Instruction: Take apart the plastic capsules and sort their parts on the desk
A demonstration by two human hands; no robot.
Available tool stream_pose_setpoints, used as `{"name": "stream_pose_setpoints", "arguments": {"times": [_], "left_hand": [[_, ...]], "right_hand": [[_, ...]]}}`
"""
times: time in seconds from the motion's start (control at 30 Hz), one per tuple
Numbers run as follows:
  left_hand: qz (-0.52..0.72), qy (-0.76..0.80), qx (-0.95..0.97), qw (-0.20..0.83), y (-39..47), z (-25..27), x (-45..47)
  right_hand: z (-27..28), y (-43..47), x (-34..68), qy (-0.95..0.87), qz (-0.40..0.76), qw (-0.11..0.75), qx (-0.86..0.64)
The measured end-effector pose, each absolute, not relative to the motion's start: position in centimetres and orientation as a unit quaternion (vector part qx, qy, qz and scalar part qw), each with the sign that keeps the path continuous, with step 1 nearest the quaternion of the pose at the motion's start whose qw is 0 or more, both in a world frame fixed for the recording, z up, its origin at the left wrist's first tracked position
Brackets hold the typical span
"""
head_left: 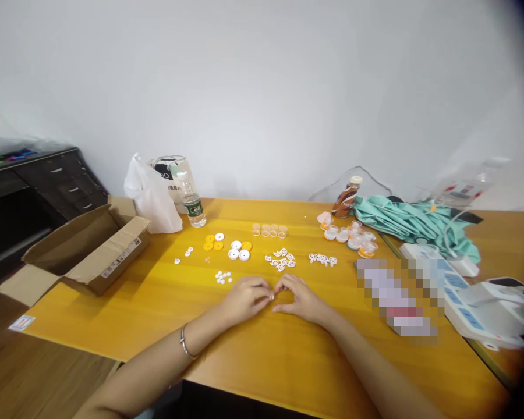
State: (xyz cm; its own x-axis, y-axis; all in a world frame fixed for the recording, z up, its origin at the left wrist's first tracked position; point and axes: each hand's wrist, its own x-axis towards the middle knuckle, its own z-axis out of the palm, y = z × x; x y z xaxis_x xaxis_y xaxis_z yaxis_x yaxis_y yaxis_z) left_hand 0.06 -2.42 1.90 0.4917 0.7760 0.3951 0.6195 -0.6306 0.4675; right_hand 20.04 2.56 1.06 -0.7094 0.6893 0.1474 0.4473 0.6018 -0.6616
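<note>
My left hand point(248, 299) is closed in a pinch, thumb against fingers. A tiny pale spot shows at its fingertips, too small to name. Close beside those fingertips my right hand point(300, 299) curves, its thumb and fingers apart with a gap between them. Both hands are low over the yellow table point(262, 355). Just beyond them lie white openwork plastic pieces point(281, 260), with a row of similar white pieces point(322, 259) to the right. Small white round pieces point(223, 277) are scattered left of my left hand. Farther back are white and yellow discs point(239, 250) and clear cups point(269, 231).
At left stands an open cardboard box point(120, 250), near a white plastic bag point(151, 195) and a water bottle point(194, 206). Clear-and-orange round assemblies point(349, 235) sit back right, by a brown bottle point(346, 198), green cloth point(414, 218) and a power strip point(456, 297).
</note>
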Motion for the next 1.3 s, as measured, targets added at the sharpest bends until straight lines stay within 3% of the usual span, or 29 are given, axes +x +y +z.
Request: {"name": "stream_pose_setpoints", "arguments": {"times": [0.2, 0.33, 0.6, 0.87, 1.3], "left_hand": [[0.397, 0.603, 0.687, 0.079, -3.5, 5.0, -9.4], [0.314, 0.735, 0.600, 0.027, -3.8, 4.4, -16.7], [0.204, 0.773, 0.600, -0.022, -2.7, 1.5, -20.6], [0.288, 0.725, 0.626, 0.028, -1.0, 0.1, -20.7], [0.275, 0.726, 0.627, 0.069, 1.4, -0.6, -18.3]], "right_hand": [[1.3, 2.5, 20.0, -0.871, 0.304, 0.189, -0.336], [1.3, 2.5, 19.9, -0.870, 0.300, 0.193, -0.340], [1.1, 2.5, 19.9, -0.869, 0.300, 0.198, -0.341], [1.1, 2.6, 20.0, -0.869, 0.300, 0.200, -0.338], [0.3, 2.8, 19.7, -0.843, 0.343, 0.266, -0.316]]}}
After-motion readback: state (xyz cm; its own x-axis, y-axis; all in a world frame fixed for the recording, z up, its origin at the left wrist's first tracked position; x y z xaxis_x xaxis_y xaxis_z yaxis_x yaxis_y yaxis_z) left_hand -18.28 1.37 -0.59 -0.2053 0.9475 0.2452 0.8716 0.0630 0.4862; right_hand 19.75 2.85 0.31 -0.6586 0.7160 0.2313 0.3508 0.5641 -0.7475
